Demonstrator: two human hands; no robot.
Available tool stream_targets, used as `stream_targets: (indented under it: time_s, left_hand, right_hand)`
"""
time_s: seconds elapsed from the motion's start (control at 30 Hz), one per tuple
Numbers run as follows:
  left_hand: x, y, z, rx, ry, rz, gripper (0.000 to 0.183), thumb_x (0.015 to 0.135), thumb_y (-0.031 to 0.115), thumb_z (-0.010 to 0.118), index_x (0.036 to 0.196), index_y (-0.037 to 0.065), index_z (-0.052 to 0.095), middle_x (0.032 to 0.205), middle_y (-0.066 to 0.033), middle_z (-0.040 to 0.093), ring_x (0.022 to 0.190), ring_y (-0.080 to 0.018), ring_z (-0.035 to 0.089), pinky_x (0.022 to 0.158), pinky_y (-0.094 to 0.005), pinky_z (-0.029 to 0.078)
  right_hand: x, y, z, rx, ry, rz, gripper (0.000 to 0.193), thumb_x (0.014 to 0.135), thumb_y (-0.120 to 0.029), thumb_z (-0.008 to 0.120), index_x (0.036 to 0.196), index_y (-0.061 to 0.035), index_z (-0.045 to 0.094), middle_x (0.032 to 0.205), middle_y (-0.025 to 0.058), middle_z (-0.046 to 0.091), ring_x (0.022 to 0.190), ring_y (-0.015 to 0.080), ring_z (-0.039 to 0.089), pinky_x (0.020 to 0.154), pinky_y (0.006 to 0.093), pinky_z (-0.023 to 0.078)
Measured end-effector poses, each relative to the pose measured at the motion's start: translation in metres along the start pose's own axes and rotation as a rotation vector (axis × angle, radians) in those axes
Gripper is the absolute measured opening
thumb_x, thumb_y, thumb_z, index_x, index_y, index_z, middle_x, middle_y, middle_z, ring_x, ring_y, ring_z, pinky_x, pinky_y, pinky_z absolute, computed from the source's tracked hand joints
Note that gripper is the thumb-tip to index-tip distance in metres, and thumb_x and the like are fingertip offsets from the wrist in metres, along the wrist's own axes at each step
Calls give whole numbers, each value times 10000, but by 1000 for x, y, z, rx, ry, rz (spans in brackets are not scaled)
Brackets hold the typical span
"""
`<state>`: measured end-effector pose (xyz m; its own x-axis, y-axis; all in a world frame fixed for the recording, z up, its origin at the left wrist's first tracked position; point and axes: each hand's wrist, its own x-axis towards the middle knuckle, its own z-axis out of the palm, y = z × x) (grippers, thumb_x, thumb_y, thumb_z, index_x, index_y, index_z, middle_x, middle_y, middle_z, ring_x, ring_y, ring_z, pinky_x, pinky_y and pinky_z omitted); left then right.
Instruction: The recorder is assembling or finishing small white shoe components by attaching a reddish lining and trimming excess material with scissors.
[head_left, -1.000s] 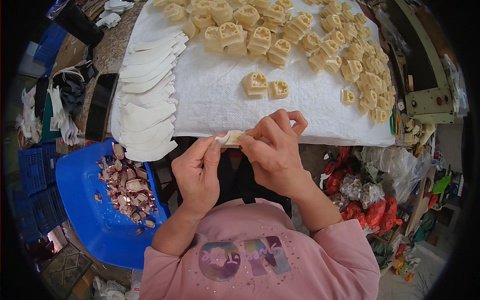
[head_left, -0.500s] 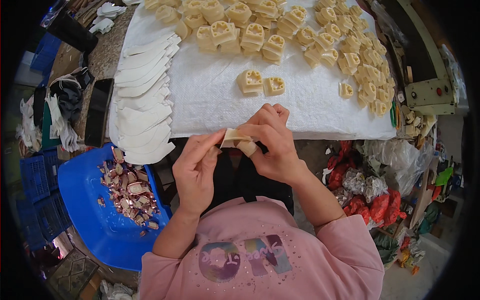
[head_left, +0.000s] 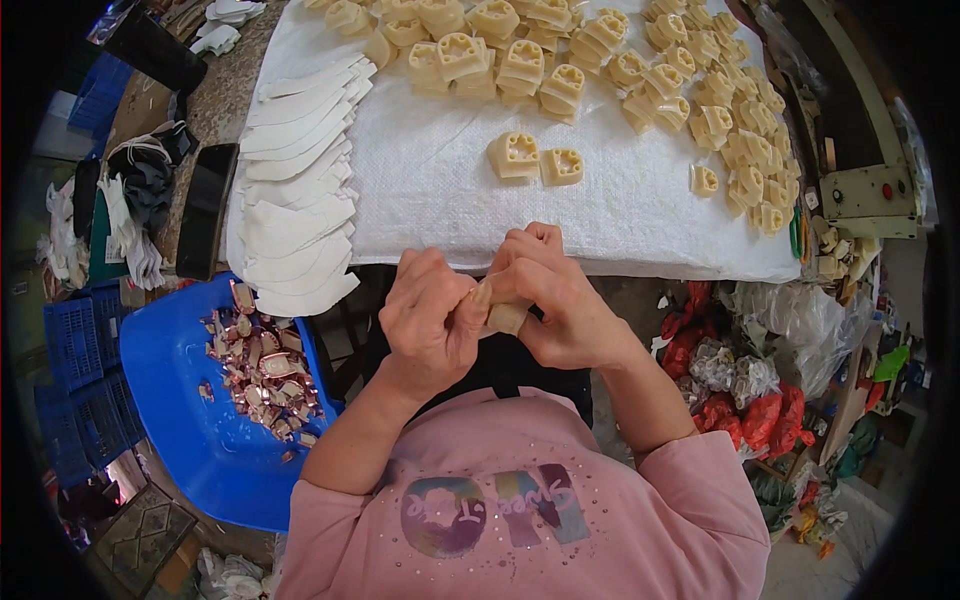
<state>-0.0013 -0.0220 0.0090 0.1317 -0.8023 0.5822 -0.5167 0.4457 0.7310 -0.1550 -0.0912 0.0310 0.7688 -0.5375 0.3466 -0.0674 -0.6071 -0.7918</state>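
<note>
Between my hands, just in front of the table's near edge, is a small beige plastic piece (head_left: 507, 318), shaped like a shoe heel. My right hand (head_left: 560, 300) grips it from the right, with the fingers curled round it. Closed and bent inward, my left hand (head_left: 428, 315) presses its thumb and fingertips at the piece's left side, against the right fingers. My fingers hide much of the piece. Beyond them, two similar beige heel pieces (head_left: 516, 156) stand side by side on the white woven cloth (head_left: 430, 200). Overlapping white curved sheets (head_left: 297, 225) lie along the cloth's left side.
Many beige pieces (head_left: 462, 58) crowd the back and right of the table. At lower left, a blue basin (head_left: 190, 440) holds shiny reddish-brown pieces (head_left: 268, 375). A dark phone-like slab (head_left: 207, 212) lies left of the cloth. Red plastic bags (head_left: 755, 415) are heaped at right.
My left hand has moved right and curled in against the piece, so its upper part is now covered. The whole view has shifted slightly.
</note>
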Motion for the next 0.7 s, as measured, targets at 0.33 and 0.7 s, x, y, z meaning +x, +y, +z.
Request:
stream_targets:
  time_s: [0.33, 0.7]
  left_hand:
    - [1, 5, -13, 24, 97, 20, 212, 641, -53, 725, 797, 64, 642, 712, -31, 508, 700, -218, 476, 613, -309, 396]
    - [0, 11, -15, -220, 218, 18, 238, 679, -102, 666, 852, 51, 607, 814, -67, 503, 827, -233, 513, 707, -307, 445]
  right_hand:
    - [5, 0, -3, -297, 126, -88, 291, 669, -37, 686, 941, -86, 594, 872, 26, 555, 885, 214, 482, 803, 375, 293]
    - [-22, -9, 30, 788, 492, 526, 207, 884, -139, 604, 1040, -13, 555, 961, 76, 612, 854, 124, 575, 713, 256, 470]
